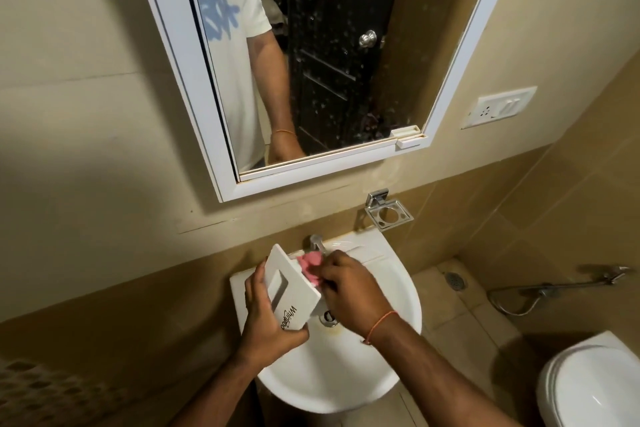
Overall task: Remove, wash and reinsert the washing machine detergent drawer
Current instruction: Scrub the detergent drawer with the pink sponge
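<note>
Detergent drawer (294,291): white plastic, smooth, semi-gloss front panel. Cloth (310,265): pink, soft, crumpled fabric. Sink (391,291): white ceramic, glossy. Tap (317,242): polished metal. Soap holder (388,213): chromed metal, shiny. Wall tiles (571,204): beige, smooth, faint sheen.

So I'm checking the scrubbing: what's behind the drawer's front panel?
A pink cloth in the right hand and the tap show. The panel, held by the left hand, hides the compartments.
</note>
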